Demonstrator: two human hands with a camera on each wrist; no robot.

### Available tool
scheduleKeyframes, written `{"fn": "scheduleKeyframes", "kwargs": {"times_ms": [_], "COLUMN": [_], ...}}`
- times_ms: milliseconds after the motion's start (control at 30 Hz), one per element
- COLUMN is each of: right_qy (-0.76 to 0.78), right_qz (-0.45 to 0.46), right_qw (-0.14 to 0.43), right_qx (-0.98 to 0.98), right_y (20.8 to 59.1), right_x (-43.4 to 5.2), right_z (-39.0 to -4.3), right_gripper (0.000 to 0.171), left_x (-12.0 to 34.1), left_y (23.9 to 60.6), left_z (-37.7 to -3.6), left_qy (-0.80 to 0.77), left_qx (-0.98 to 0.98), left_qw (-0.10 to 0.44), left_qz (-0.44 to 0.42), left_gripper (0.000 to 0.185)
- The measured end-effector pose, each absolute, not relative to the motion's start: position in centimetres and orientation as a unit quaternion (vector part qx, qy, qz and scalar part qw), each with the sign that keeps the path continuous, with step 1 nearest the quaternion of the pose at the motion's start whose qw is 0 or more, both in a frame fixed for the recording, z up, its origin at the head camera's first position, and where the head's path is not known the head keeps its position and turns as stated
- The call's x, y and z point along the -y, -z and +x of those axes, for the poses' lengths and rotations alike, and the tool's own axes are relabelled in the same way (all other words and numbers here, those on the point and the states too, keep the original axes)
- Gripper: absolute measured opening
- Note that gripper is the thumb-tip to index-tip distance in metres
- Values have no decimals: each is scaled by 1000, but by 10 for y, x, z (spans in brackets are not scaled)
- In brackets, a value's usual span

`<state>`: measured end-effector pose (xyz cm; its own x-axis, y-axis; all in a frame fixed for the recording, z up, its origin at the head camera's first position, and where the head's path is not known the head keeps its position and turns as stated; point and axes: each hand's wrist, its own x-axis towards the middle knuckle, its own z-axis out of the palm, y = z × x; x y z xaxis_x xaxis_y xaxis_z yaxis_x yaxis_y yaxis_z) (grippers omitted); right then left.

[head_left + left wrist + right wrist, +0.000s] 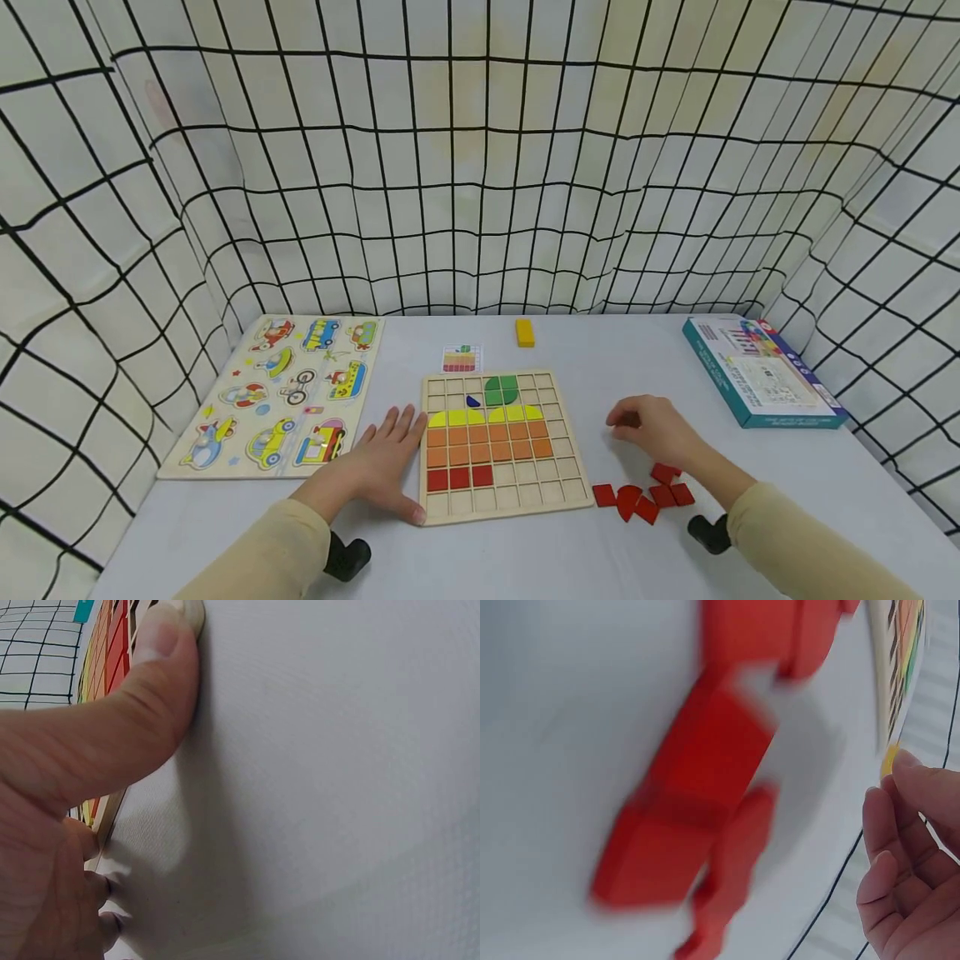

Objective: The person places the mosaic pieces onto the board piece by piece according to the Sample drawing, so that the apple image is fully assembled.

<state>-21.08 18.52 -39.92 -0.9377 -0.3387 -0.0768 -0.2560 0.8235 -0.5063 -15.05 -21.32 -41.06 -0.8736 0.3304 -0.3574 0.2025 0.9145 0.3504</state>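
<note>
In the head view my left hand (pixel 386 467) lies spread along the left side of a wooden grid board (pixel 525 504). Its thumb (pixel 161 682) rests at the board's near corner in the left wrist view. Yellow, orange and red rows fill part of the board, with a green shape (pixel 501 390) and a small blue piece (pixel 472 402) higher up. My right hand (pixel 648 425) is raised to the right of the board, fingers loosely bent, and nothing shows between them. Several red pieces (pixel 663 496) lie below it, blurred in the right wrist view.
A vehicle picture puzzle (pixel 285 400) lies at the left. A small pattern card (pixel 461 358) and a yellow block (pixel 525 333) sit behind the board. At the right is a teal-edged box (pixel 765 375). Black netting (pixel 480 183) encloses the table's back and sides.
</note>
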Motion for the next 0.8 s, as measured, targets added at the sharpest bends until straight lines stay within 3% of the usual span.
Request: {"fn": "scheduleKeyframes", "kwargs": {"times_ms": [333,800], "right_qy": [253,245], "right_qz": [-106,-101], "right_qw": [108,143], "right_qx": [-955,-954], "right_y": [402,407], "right_x": [-285,-294], "right_z": [-206,-204], "right_gripper": [24,29], "left_x": [214,214], "left_y": [409,410], "left_z": [-150,-148], "left_qy": [-152,-156], "left_qx": [-956,-956], "left_qw": [206,209], "left_qz": [142,138], "left_gripper": [132,132]}}
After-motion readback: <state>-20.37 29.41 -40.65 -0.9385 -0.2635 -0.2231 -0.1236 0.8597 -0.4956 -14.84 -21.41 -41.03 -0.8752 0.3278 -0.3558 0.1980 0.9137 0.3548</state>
